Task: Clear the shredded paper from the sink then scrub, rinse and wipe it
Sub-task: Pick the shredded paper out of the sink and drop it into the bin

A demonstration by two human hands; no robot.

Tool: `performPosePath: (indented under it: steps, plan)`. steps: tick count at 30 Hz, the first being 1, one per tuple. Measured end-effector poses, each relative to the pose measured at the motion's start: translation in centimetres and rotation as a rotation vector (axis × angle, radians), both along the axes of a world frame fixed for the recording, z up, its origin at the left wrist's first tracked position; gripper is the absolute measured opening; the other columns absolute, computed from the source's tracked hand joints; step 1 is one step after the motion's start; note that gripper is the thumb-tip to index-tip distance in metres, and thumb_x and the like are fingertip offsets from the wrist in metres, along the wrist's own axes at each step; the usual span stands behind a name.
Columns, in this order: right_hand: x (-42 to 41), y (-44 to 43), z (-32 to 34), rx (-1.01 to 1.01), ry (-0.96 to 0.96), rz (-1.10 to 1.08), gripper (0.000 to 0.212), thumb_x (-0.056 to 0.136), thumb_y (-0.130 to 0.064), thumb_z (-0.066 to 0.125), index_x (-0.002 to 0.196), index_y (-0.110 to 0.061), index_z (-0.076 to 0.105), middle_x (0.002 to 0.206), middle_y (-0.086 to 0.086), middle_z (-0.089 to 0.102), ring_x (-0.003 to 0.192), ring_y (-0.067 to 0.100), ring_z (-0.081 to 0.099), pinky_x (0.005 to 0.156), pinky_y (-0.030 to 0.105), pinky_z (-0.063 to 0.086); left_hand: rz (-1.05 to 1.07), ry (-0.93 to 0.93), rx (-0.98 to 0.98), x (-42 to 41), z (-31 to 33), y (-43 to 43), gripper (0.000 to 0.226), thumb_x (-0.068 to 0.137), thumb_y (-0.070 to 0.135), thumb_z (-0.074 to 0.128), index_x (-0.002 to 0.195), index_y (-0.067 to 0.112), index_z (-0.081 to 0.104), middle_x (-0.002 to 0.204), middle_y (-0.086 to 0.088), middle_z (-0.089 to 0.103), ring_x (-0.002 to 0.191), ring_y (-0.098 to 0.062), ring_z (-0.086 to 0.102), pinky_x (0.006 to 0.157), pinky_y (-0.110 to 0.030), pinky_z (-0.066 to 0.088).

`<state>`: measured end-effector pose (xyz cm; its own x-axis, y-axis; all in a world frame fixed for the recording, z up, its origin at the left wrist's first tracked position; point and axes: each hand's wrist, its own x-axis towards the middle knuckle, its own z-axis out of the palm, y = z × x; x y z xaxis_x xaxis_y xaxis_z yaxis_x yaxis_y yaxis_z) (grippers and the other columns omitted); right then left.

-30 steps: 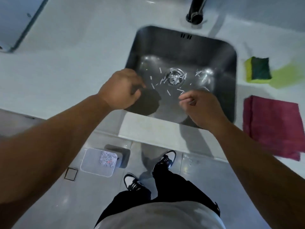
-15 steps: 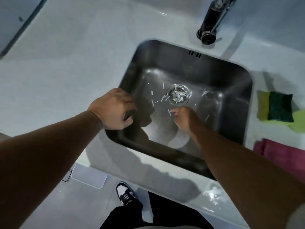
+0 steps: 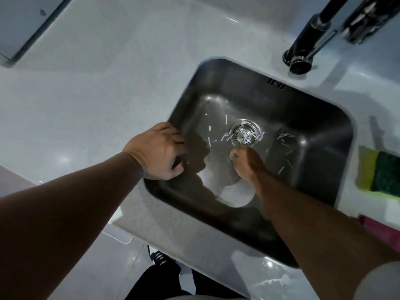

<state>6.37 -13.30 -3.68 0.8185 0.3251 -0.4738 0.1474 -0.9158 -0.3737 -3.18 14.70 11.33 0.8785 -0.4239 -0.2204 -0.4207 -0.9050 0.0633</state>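
The steel sink (image 3: 313,118) is set in a white counter, and several white strips of shredded paper (image 3: 283,136) lie scattered on its floor and over the round drain strainer (image 3: 244,133). My right hand (image 3: 246,162) reaches down into the basin. Its bunched fingertips pinch paper strips at the near edge of the drain. My left hand (image 3: 155,152) rests at the sink's left rim with its fingers curled into a loose fist. Whatever is inside that fist is hidden.
A dark tap (image 3: 303,53) rises behind the sink at the back right. A yellow-and-green sponge (image 3: 381,172) lies on the counter right of the sink, with a red cloth's edge (image 3: 368,221) nearer me. White counter (image 3: 97,94) spreads to the left. My shoe (image 3: 158,257) shows on the floor below.
The view has closed in on the sink. My right hand dropped from above the front rim down to the basin floor by the drain. My left hand stayed at the left rim.
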Motion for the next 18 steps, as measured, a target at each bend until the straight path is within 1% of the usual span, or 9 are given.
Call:
performPosePath:
  steps: [3,5,7,9,11,13,14,16,18]
  plan:
    - [1.7,0.5,0.2,0.061,-0.019,-0.147,0.016,0.1,-0.017,0.049,0.102,-0.004,0.058,0.095,0.01,0.066,0.085,0.028,0.06,0.082,0.038,0.053,0.0,0.005,-0.003,0.2,0.0,-0.1,0.058,0.084,0.061,0.04,0.117,0.027,0.075,0.114,0.004,0.074,0.116,-0.02,0.061,0.11,-0.04,0.039]
    - [3.1,0.8,0.0,0.126,-0.043,-0.233,0.012,0.097,-0.013,0.052,0.095,-0.011,0.064,0.092,0.007,0.069,0.085,0.027,0.063,0.08,0.036,0.054,-0.003,0.002,-0.01,0.2,-0.1,0.0,0.056,0.084,0.059,0.041,0.114,0.026,0.076,0.112,0.004,0.074,0.115,-0.021,0.061,0.109,-0.04,0.04]
    - [4.3,1.2,-0.2,0.155,-0.097,-0.272,0.022,0.09,-0.014,0.048,0.078,-0.019,0.066,0.08,0.003,0.067,0.075,0.022,0.057,0.066,0.023,0.043,0.0,0.005,-0.013,0.2,-0.1,0.1,0.055,0.084,0.058,0.041,0.112,0.026,0.076,0.113,0.005,0.073,0.116,-0.02,0.061,0.109,-0.04,0.04]
    - [5.2,2.0,0.0,0.208,-0.158,-0.321,0.02,0.073,-0.017,0.045,0.059,-0.014,0.06,0.064,0.011,0.059,0.065,0.02,0.051,0.053,0.027,0.023,0.007,0.014,-0.019,0.2,-0.1,0.0,0.055,0.085,0.057,0.04,0.111,0.026,0.076,0.115,0.005,0.073,0.117,-0.02,0.06,0.11,-0.04,0.039]
    - [5.6,3.2,0.4,0.236,-0.145,-0.375,0.023,0.075,-0.019,0.053,0.053,-0.014,0.05,0.057,0.008,0.05,0.062,0.021,0.047,0.052,0.03,0.023,0.011,0.014,-0.03,0.3,-0.1,0.0,0.054,0.084,0.056,0.039,0.109,0.025,0.076,0.114,0.005,0.073,0.116,-0.021,0.06,0.109,-0.04,0.039]
    - [5.3,4.3,0.2,0.205,-0.131,-0.376,0.033,0.08,-0.021,0.071,0.054,-0.015,0.051,0.056,0.001,0.048,0.06,0.02,0.048,0.052,0.029,0.028,0.015,0.023,-0.043,0.3,-0.2,0.0,0.054,0.086,0.056,0.039,0.11,0.025,0.076,0.115,0.005,0.073,0.116,-0.02,0.06,0.109,-0.04,0.039]
    - [5.1,4.7,-0.2,0.2,-0.131,-0.356,0.029,0.079,-0.024,0.077,0.06,-0.015,0.057,0.059,0.0,0.053,0.06,0.019,0.05,0.055,0.027,0.031,0.018,0.023,-0.049,0.3,-0.2,0.1,0.054,0.086,0.056,0.039,0.111,0.026,0.076,0.115,0.005,0.073,0.116,-0.02,0.059,0.11,-0.04,0.039]
    - [4.5,5.5,-0.8,0.18,-0.149,-0.311,0.018,0.078,-0.026,0.08,0.073,-0.012,0.069,0.071,0.004,0.065,0.066,0.019,0.058,0.06,0.025,0.034,0.016,0.011,-0.058,0.2,-0.2,0.1,0.052,0.087,0.056,0.041,0.109,0.026,0.077,0.113,0.005,0.074,0.114,-0.019,0.061,0.109,-0.039,0.039]
    - [4.0,5.7,-1.7,0.119,-0.145,-0.319,0.019,0.085,-0.023,0.073,0.088,-0.004,0.074,0.088,0.01,0.07,0.081,0.022,0.065,0.064,0.025,0.036,0.011,-0.007,-0.059,0.1,-0.2,0.1,0.048,0.087,0.055,0.045,0.105,0.026,0.079,0.108,0.005,0.075,0.11,-0.019,0.063,0.107,-0.038,0.041]
